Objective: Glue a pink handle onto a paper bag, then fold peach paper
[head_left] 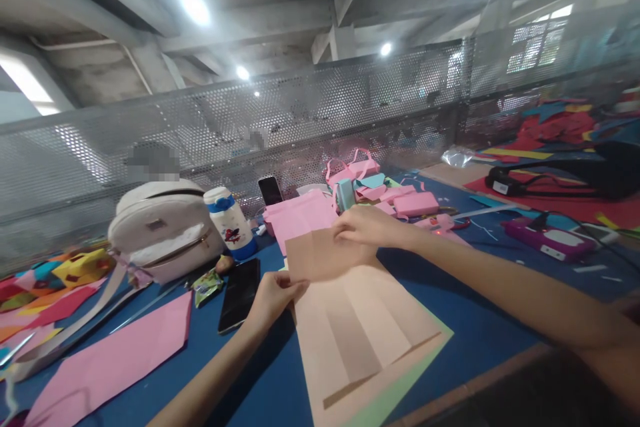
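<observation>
A pleated sheet of peach paper [365, 320] lies in front of me, its upper part raised and shaded. My left hand [277, 293] is closed, with thumb and fingertips pinching the sheet's left edge. At the upper right of the same sheet, the curled fingers of my right hand [367, 227] grip its top edge. Under the pleated paper are another peach sheet and a green sheet [400, 390], whose corner shows at the front. Pink paper [305, 213] lies just behind the raised part.
Left of the papers are a black phone [240, 297], a snack wrapper [207, 287], a white bottle [230, 223], a pale backpack [167, 230] and a pink sheet [120, 353]. Pink paper pieces [415, 203] and a purple device [547, 240] lie right. A perforated metal screen [300, 127] stands behind.
</observation>
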The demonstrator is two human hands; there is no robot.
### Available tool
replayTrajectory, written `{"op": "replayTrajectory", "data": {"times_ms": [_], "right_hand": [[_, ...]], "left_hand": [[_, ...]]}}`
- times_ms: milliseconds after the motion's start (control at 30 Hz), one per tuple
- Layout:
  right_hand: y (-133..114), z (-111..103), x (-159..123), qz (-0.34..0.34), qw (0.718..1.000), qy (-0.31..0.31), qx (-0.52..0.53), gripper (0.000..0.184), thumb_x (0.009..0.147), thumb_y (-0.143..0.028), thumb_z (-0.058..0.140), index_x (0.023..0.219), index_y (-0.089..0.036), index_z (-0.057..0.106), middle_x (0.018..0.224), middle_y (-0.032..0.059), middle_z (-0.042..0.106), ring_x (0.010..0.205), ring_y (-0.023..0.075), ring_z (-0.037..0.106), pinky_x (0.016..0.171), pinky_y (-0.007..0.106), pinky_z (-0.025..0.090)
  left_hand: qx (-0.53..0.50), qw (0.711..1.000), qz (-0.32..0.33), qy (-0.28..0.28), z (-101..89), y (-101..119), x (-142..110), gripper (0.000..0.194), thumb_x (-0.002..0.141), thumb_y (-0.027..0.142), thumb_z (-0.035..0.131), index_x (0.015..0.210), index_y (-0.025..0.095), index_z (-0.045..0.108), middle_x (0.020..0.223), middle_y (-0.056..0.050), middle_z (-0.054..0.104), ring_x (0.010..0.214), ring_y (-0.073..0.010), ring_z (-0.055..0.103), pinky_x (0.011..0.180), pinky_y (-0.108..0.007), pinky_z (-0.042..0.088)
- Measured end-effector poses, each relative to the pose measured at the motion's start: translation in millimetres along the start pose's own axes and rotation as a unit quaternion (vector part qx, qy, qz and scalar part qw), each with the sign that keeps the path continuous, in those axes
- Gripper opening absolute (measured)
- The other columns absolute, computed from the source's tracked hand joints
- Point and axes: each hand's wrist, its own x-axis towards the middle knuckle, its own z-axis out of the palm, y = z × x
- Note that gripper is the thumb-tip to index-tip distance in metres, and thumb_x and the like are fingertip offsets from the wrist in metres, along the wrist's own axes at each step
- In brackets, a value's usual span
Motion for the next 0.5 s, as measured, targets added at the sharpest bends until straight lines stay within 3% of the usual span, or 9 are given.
{"op": "replayTrajectory", "data": {"times_ms": [267, 500], "right_hand": [[1.9, -1.8, 3.1, 0.021, 1.000, 0.011, -0.018, 0.019, 0.083, -0.017, 0.059, 0.090, -0.022, 0.076, 0.090, 0.0025, 0.075, 0.083, 0.0192, 0.066, 0.062, 0.025, 0.037], [0.0, -1.9, 6.1, 0.020, 1.000, 0.001, -0.024, 0.017, 0.083, -0.018, 0.060, 0.090, -0.022, 0.075, 0.091, 0.0021, 0.075, 0.084, 0.0187, 0.066, 0.062, 0.024, 0.037]], "left_hand": [[-0.033, 0.997, 0.040, 0.059, 1.7, 4.9, -2.1, 0.035, 0.062, 0.042, 0.078, 0.078, 0.011, 0.073, 0.075, -0.008, 0.075, 0.063, -0.0220, 0.068, 0.050, -0.025, 0.044], [0.015, 0.997, 0.063, 0.048, -0.3, 5.3, 0.3, 0.030, 0.068, 0.041, 0.076, 0.073, 0.012, 0.070, 0.065, -0.003, 0.070, 0.056, -0.0155, 0.063, 0.050, -0.024, 0.043]]}}
